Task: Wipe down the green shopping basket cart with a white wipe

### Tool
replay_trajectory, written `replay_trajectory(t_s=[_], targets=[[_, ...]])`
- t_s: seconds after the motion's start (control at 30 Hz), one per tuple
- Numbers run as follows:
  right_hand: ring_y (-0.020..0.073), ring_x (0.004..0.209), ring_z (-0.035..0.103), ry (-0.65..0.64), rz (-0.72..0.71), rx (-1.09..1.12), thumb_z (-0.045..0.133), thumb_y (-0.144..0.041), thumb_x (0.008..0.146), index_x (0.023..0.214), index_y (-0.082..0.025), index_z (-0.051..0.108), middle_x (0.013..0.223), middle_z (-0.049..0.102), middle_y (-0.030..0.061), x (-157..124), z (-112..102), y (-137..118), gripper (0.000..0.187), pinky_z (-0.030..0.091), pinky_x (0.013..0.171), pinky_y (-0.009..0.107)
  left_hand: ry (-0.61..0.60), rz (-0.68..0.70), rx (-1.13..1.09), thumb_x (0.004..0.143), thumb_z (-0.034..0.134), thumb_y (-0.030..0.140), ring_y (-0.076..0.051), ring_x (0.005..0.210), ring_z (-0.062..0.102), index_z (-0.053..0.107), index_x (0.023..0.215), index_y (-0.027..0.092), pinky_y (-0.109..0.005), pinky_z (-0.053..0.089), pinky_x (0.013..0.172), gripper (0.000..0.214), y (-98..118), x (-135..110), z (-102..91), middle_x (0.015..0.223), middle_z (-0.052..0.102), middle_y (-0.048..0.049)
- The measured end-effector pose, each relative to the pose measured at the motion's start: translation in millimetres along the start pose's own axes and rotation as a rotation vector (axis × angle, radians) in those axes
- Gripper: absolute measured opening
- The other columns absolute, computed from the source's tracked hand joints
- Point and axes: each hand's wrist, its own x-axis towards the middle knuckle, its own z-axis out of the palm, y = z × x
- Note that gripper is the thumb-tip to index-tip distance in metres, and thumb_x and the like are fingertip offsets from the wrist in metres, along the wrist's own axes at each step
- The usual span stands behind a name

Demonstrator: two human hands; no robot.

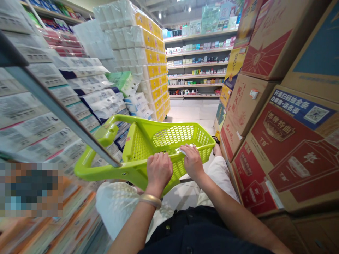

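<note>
My left fingers (160, 156) are gripping this green cart (137, 170) by its near rim. Right fingers (189, 151) are half-curling there, can't tell how tight.

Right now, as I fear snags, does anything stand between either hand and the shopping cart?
Nothing visible: the left hand grips the near side of the lime-green shopping cart, where the right hand also lies.

The fingers (160, 157) of two hands (159, 173) are over one green shopping cart (144, 129). Behind the left fingers is one gold bangle (150, 200). Far ahead are six shelves (201, 52).
</note>
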Motion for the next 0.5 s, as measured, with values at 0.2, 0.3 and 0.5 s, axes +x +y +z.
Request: replay_trajectory(t_s=[0.2, 0.3, 0.5], targets=[[0.0183, 0.125, 0.058, -0.095, -0.155, 0.072, 0.039, -0.002, 0.080, 0.121, -0.020, 0.064, 0.125, 0.068, 0.0066, -1.6, 2.8, -15.1, 0.051, 0.036, 0.115, 0.043, -0.007, -0.001, -0.014, 0.094, 0.039, 0.021, -0.027, 0.083, 0.053, 0.064, 0.086, 0.017, -0.042, 0.031, 0.078, 0.027, 1.0, -0.5, -3.5, 0.080, 0.063, -0.0107], [0.0199, 0.122, 0.060, -0.043, -0.078, 0.023, 0.039, -0.002, 0.079, 0.118, -0.019, 0.066, 0.122, 0.070, 0.0074, 0.7, -3.8, 6.0, 0.050, 0.036, 0.114, 0.046, 0.004, -0.013, -0.036, 0.094, 0.040, 0.022, -0.027, 0.084, 0.053, 0.065, 0.088, 0.018, -0.042, 0.031, 0.078, 0.026, 0.6, -1.5, -3.6, 0.081, 0.064, -0.0108], [0.0204, 0.122, 0.060, 0.000, -0.053, 0.010, 0.040, -0.002, 0.079, 0.116, -0.019, 0.066, 0.121, 0.070, 0.0079, -2.1, -2.2, 3.3, 0.049, 0.035, 0.114, 0.045, 0.005, -0.007, -0.024, 0.093, 0.041, 0.023, -0.027, 0.083, 0.053, 0.064, 0.085, 0.018, -0.041, 0.030, 0.077, 0.025, -1.5, -0.1, 2.7, 0.079, 0.063, -0.0103]])
